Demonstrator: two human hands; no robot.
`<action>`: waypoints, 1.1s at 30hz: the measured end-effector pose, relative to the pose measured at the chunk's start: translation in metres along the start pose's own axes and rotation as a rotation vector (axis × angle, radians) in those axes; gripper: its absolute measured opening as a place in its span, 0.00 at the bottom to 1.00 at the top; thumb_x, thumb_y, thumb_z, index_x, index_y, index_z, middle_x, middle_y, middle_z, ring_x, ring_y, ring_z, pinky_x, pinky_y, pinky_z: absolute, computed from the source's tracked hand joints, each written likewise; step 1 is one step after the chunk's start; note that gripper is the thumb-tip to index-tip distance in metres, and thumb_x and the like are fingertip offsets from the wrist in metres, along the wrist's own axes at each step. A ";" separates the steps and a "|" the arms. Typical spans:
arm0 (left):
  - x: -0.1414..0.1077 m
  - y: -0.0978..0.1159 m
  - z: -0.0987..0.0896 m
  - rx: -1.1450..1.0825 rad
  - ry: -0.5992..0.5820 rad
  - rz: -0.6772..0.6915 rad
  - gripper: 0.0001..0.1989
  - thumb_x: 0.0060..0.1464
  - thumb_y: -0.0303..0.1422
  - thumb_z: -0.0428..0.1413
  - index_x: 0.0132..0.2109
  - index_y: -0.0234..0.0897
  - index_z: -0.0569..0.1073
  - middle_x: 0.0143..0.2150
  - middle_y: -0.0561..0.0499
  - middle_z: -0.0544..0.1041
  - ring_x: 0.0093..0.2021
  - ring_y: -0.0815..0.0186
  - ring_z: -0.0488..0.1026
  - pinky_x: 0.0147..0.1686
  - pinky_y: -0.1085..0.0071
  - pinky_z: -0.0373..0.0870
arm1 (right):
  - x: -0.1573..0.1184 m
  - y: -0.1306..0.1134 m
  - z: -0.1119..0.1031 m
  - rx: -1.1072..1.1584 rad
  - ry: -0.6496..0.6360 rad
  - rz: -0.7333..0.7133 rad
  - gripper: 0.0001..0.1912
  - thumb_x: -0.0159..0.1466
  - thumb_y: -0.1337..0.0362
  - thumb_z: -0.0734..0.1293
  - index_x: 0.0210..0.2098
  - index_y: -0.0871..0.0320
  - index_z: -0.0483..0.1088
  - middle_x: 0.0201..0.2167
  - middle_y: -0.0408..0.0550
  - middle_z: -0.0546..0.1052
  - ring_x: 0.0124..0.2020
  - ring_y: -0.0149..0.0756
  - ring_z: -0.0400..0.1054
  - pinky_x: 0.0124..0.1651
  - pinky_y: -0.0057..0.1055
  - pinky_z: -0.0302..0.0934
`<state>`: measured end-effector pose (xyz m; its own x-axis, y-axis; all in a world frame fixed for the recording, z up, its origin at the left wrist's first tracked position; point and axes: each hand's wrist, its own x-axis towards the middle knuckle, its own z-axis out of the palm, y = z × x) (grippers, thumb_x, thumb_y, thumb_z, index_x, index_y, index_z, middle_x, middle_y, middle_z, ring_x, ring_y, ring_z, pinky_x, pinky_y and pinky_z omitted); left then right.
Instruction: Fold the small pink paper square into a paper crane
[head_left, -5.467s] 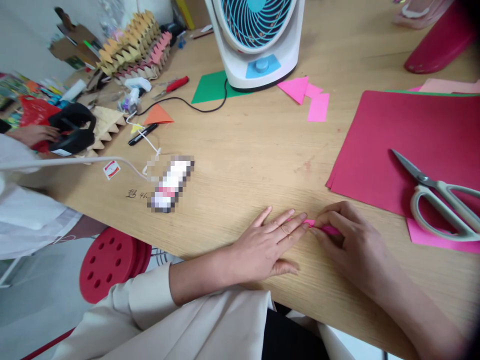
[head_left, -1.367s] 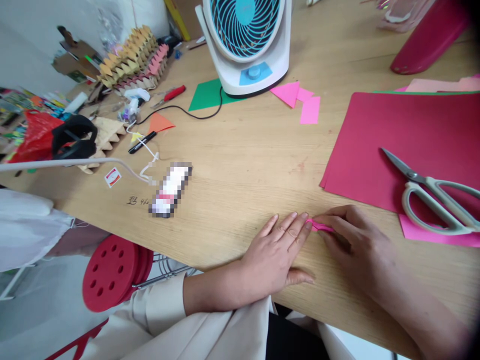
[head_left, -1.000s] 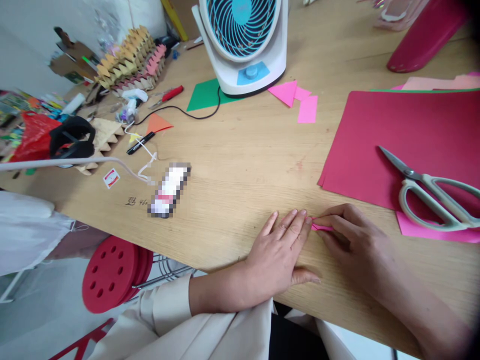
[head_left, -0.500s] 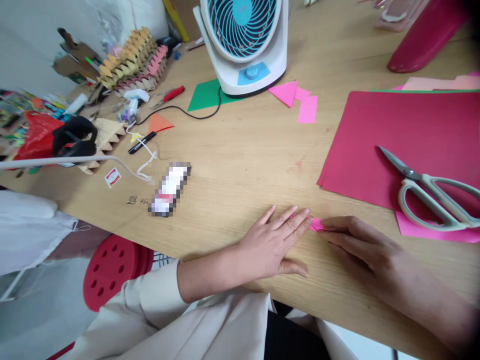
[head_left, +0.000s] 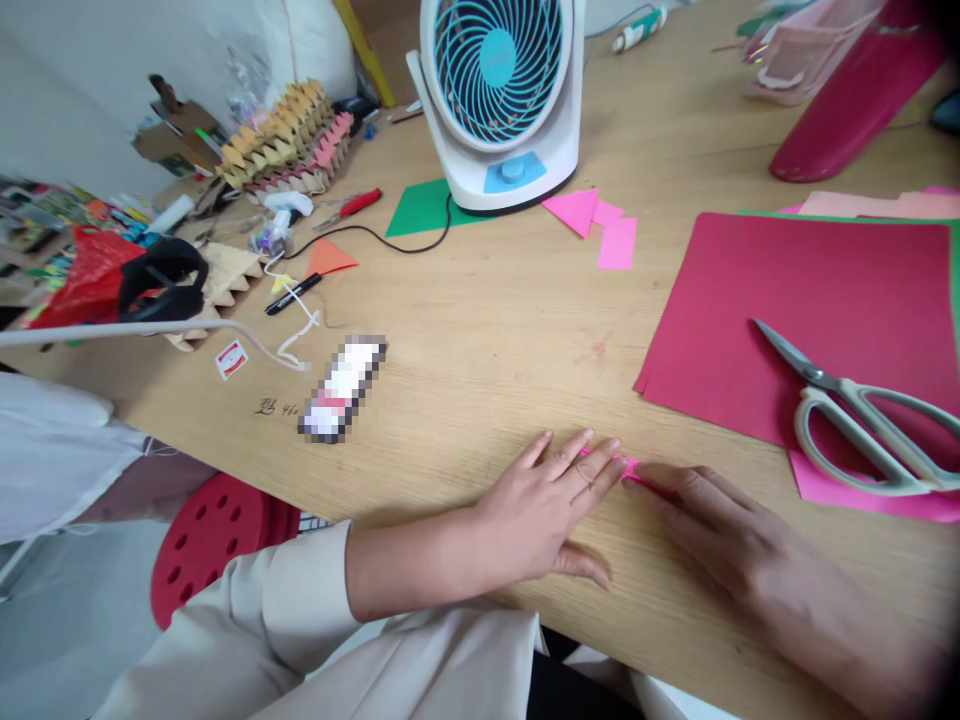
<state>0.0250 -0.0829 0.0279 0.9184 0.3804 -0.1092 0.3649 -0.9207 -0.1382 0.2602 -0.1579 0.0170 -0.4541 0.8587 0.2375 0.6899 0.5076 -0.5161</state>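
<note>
A small folded piece of bright pink paper (head_left: 631, 469) lies on the wooden table, mostly covered by my fingers. My left hand (head_left: 553, 495) rests flat over its left part, fingers stretched and thumb spread apart. At the paper's right end, the fingertips of my right hand (head_left: 727, 540) are pressed together on it. To the right of my hands, grey-handled scissors (head_left: 840, 400) lie partly on a stack of dark red sheets (head_left: 795, 290), with a pink sheet (head_left: 810, 480) under their handles.
A white and blue fan (head_left: 499, 110) stands at the back on a green sheet (head_left: 412, 210), beside pink paper pieces (head_left: 616, 243). Left of my hands lies a phone (head_left: 343, 388), with a black marker (head_left: 292, 294) beyond it. A red stool (head_left: 214, 545) stands below the table edge.
The view has tilted slightly, so table objects sit lower in the picture. Both hands stay at the pink paper, with the right fingertips shifted slightly at its end.
</note>
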 end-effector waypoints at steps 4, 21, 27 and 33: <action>-0.001 0.001 0.002 -0.020 0.003 -0.016 0.53 0.55 0.66 0.38 0.74 0.32 0.45 0.76 0.46 0.45 0.74 0.53 0.44 0.68 0.55 0.49 | 0.001 -0.005 0.004 -0.138 0.050 -0.014 0.38 0.59 0.76 0.56 0.69 0.56 0.54 0.53 0.53 0.76 0.48 0.42 0.74 0.47 0.36 0.73; -0.004 0.001 0.006 -0.230 0.009 -0.057 0.48 0.59 0.63 0.41 0.73 0.35 0.45 0.76 0.45 0.44 0.76 0.55 0.39 0.70 0.50 0.45 | 0.003 -0.020 -0.001 -0.431 0.122 -0.137 0.25 0.60 0.77 0.56 0.57 0.67 0.64 0.49 0.60 0.77 0.46 0.47 0.71 0.43 0.38 0.67; -0.002 0.010 0.003 -0.160 0.037 -0.099 0.47 0.59 0.62 0.40 0.73 0.32 0.49 0.76 0.44 0.47 0.75 0.52 0.44 0.69 0.47 0.47 | -0.003 -0.020 0.004 -0.506 0.058 -0.118 0.24 0.62 0.76 0.57 0.57 0.64 0.65 0.49 0.60 0.75 0.45 0.50 0.70 0.45 0.44 0.67; 0.000 0.018 0.001 -0.098 0.027 -0.138 0.49 0.57 0.64 0.40 0.72 0.32 0.51 0.75 0.45 0.49 0.73 0.49 0.46 0.69 0.46 0.47 | -0.003 -0.024 0.013 -0.588 0.016 -0.076 0.26 0.59 0.76 0.59 0.57 0.67 0.65 0.50 0.64 0.75 0.43 0.52 0.70 0.42 0.47 0.69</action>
<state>0.0318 -0.0991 0.0245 0.8617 0.5027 -0.0689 0.5000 -0.8644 -0.0533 0.2379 -0.1732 0.0184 -0.5093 0.8169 0.2705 0.8543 0.5178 0.0447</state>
